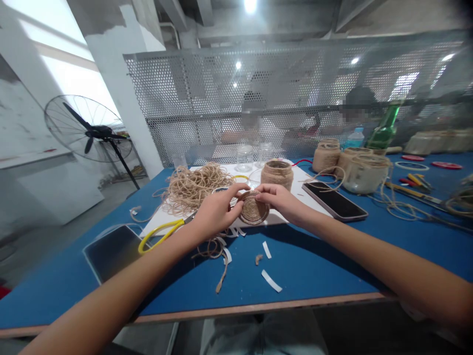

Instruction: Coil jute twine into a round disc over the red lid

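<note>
Over blue table (314,256), left hand (212,214) and right hand (283,199) pinch twine disc (253,209) facing camera.

The near bench (314,266) lies open except for paper strips (271,280). Behind it, twine (195,185), scissors (158,234), a wrapped jar (277,172) and a phone (334,199) crowd the way.

Rough jute twine covers the lid (253,209) and jar (277,173); the blue tabletop (314,261) looks matt, the phone (334,199) glossy.
</note>
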Tool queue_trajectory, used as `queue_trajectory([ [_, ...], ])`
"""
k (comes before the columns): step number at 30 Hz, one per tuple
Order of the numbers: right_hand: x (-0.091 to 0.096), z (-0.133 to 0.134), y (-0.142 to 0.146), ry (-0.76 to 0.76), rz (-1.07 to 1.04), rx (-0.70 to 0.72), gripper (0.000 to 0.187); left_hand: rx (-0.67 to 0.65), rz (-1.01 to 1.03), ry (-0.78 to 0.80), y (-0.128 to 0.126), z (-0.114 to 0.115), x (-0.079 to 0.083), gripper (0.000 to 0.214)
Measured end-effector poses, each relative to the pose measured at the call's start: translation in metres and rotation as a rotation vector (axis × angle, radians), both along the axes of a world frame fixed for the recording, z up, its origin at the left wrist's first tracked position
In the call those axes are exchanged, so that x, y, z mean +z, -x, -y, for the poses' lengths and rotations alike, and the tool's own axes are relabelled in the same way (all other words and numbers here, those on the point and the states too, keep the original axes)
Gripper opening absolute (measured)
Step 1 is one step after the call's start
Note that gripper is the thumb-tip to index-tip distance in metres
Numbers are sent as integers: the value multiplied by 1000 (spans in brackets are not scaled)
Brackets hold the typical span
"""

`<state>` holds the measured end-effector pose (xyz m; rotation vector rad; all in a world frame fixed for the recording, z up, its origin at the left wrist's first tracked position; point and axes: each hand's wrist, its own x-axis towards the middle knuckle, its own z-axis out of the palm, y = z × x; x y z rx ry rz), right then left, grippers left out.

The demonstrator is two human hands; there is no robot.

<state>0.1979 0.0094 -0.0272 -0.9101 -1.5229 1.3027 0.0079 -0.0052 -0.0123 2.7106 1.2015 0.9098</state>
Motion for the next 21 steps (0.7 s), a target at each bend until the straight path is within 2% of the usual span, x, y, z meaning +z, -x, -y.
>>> queue_trajectory([
  [10, 0, -1, -2, 27, -89, -50, 12, 38, -69, -147, 3, -1, 3, 29],
  [14, 1, -1, -1, 52, -117, -71, 11, 17, -168, -239, 5, -3, 1, 34],
  [21, 0, -2, -2, 57, -134, -64, 12, 66, -316, -373, 8, -7, -4, 41],
])
